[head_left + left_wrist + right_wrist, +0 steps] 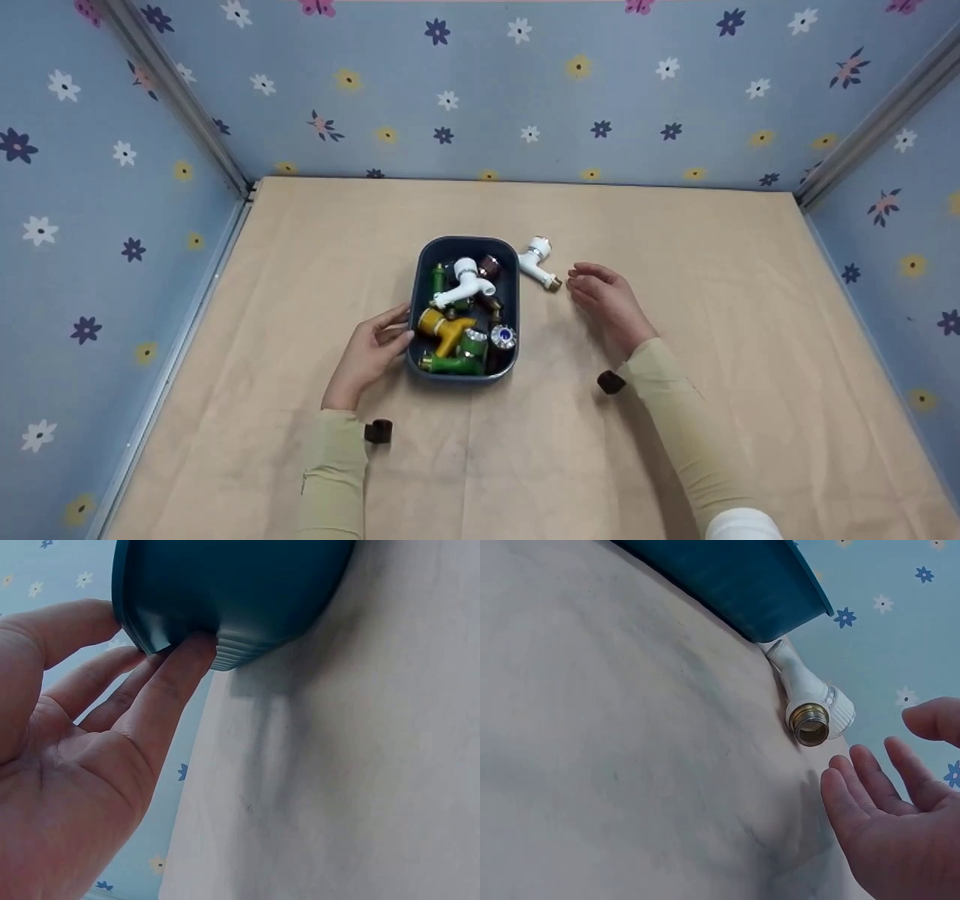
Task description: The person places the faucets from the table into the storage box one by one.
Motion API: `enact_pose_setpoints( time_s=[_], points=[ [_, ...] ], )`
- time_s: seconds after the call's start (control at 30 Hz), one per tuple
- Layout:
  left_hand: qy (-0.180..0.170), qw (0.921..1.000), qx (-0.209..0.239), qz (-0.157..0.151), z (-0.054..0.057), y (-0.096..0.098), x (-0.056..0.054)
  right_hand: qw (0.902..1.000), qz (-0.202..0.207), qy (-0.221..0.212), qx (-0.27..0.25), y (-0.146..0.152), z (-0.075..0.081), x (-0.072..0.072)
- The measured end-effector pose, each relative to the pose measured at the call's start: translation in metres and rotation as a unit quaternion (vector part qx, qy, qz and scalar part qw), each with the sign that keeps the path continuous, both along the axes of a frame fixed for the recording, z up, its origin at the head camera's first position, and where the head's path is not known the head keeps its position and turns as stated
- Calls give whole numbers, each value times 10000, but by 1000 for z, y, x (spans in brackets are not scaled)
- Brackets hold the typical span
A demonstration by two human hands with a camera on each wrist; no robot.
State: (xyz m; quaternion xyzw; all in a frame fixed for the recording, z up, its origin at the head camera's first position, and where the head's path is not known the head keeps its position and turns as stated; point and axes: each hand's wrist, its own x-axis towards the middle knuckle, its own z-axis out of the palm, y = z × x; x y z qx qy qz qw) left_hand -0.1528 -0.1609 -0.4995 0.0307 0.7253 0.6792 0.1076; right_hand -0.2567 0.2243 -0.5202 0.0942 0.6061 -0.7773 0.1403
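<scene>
A dark blue rectangular bin holds several plastic water taps. A white tap lies on top, above a yellow tap and a green tap. My left hand touches the bin's left side, its thumb and extended fingers against the outer wall and rim. Outside the bin, another white tap with a brass threaded end lies against the right side. Just right of that brass end is my right hand, fingers loosely bent with a gap to the tap and nothing held.
Beige cloth covers the table. Blue flowered panels stand behind it and at both sides, joined by metal corner posts. A white round object shows at the lower right edge, beside the right sleeve.
</scene>
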Motion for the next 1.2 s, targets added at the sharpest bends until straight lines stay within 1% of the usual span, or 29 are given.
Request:
enact_pose_setpoints(
  time_s=[0.03,0.17,0.37,0.47,0.6,0.7,0.77,0.97,1.13,1.17,1.2],
  points=[
    [9,10000,-6,5,3,1,1,10000,5,10,19,-1,0,-1],
    [-44,10000,-6,31,6,2,2,10000,14,-32,0,-4,-1,-4],
    [-246,9997,46,44,4,1,2,9997,64,-182,-143,-7,-3,-6],
    [-274,9996,109,43,2,1,0,9996,109,-244,-110,-8,-2,-8],
    [-260,9994,199,84,-10,-1,-4,9992,179,-363,-33,-9,-1,-10],
    [-203,9996,149,121,-20,-2,-6,9987,226,-454,2,-9,0,-11],
    [-145,9998,86,116,-23,-2,-6,9984,254,-507,0,-8,0,-10],
    [-28,9998,-1,180,-25,-2,-5,9978,373,-542,-41,-8,2,-9],
    [17,9998,-57,172,-25,-2,-6,9965,500,-630,-222,-9,3,-7],
    [8,9999,-53,153,-24,-2,-6,9961,533,-650,-251,-10,3,-7],
    [-12,9999,-70,138,-21,-2,-5,9959,559,-660,-274,-10,3,-7]
  ],
)
